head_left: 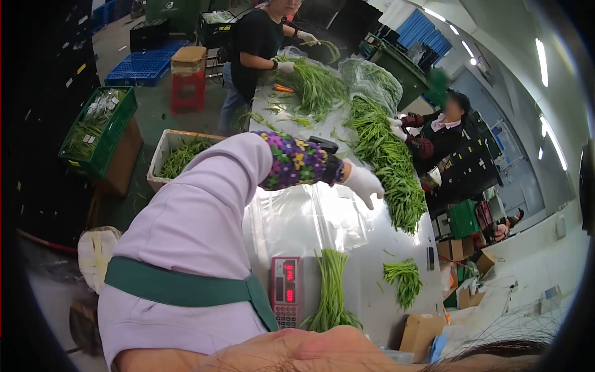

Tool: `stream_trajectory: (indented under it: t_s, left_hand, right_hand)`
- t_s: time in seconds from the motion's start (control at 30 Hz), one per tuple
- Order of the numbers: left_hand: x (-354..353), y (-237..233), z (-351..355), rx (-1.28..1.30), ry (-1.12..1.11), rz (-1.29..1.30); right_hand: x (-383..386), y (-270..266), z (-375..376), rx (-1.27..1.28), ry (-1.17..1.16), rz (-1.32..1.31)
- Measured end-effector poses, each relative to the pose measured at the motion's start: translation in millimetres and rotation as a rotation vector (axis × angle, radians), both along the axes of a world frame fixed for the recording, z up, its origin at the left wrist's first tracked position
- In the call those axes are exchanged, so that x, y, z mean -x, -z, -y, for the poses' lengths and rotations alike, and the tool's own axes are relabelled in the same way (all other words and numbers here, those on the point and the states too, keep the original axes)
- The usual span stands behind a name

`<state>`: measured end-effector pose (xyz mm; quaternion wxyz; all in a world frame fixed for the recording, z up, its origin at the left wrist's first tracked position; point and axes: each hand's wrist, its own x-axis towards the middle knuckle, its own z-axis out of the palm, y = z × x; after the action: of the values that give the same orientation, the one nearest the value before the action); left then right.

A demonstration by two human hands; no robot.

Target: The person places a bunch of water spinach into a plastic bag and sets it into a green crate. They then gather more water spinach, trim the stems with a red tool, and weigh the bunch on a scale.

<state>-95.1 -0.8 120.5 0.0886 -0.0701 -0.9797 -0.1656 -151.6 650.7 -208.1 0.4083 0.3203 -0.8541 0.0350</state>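
My left hand (364, 184), in a white glove below a flowered sleeve cover, reaches over the metal table. Its fingers are apart, and the fingertips are right at the near edge of a long heap of leafy green vegetables (390, 161). Clear plastic bags (322, 217) lie flat below the forearm. Nearer me, a bunch of green stems (333, 282) rests beside a digital scale (286, 291) with red lit figures. To the right lies a smaller bunch of greens (404, 282). My right hand is out of view.
Across the table (427, 248), one person (257, 49) handles long greens at the far left; another (437, 127) works at the heap's right side. A foam box of greens (180, 158) and a green crate (99, 130) stand left. A cardboard box (421, 335) is near right.
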Motion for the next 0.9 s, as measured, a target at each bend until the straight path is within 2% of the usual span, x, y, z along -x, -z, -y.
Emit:
stream_trajectory:
  t_s: [0.1, 0.13, 0.2, 0.27, 0.33, 0.37, 0.43, 0.5, 0.57, 0.63, 0.67, 0.7, 0.73, 0.8, 0.87, 0.9]
  left_hand:
    - [48, -20, 5, -0.002, -0.08, 0.021]
    - [69, -20, 4, 0.006, -0.09, -0.024]
    - [109, -22, -7, 0.051, -0.135, -0.067]
    - [162, -5, -17, 0.0, -0.111, -0.133]
    - [196, 2, -45, -0.053, -0.157, -0.025]
    - [222, 21, -58, -0.094, -0.162, -0.033]
    - [263, 47, -89, -0.107, -0.166, 0.117]
    - [301, 93, -124, -0.213, -0.2, 0.134]
    - [320, 122, -162, -0.212, -0.185, 0.173]
    - [352, 183, -198, -0.21, -0.171, 0.197]
    - [372, 225, -217, -0.252, -0.256, 0.171]
    - [375, 235, -235, -0.295, -0.343, 0.144]
    - [380, 243, -250, -0.289, -0.328, 0.153]
    - [356, 213, -276, -0.278, -0.527, 0.419]
    - [369, 236, -290, -0.292, -0.566, 0.416]
    - [372, 243, -298, -0.212, -0.634, 0.24]
  right_hand:
    - [-23, -6, -9, 0.019, 0.16, 0.197]
    - [-60, -81, 38, 0.062, 0.196, 0.325]
    - [-102, -176, 93, 0.128, 0.222, 0.445]
    - [-127, -229, 120, 0.184, 0.274, 0.518]
    - [-149, -259, 135, 0.238, 0.396, 0.583]
    - [-154, -256, 134, 0.25, 0.475, 0.573]
    - [-162, -246, 121, 0.271, 0.629, 0.559]
    - [-166, -238, 110, 0.284, 0.669, 0.593]
    - [-171, -227, 98, 0.306, 0.761, 0.613]
    - [-173, -217, 92, 0.327, 0.836, 0.634]
    - [-172, -213, 86, 0.336, 0.857, 0.64]
    - [-173, -208, 80, 0.318, 0.868, 0.669]
    - [-174, -203, 74, 0.299, 0.876, 0.697]
    - [-177, -191, 65, 0.293, 0.879, 0.693]
    - [-180, -177, 59, 0.283, 0.876, 0.686]
    - [-181, -171, 57, 0.289, 0.888, 0.689]
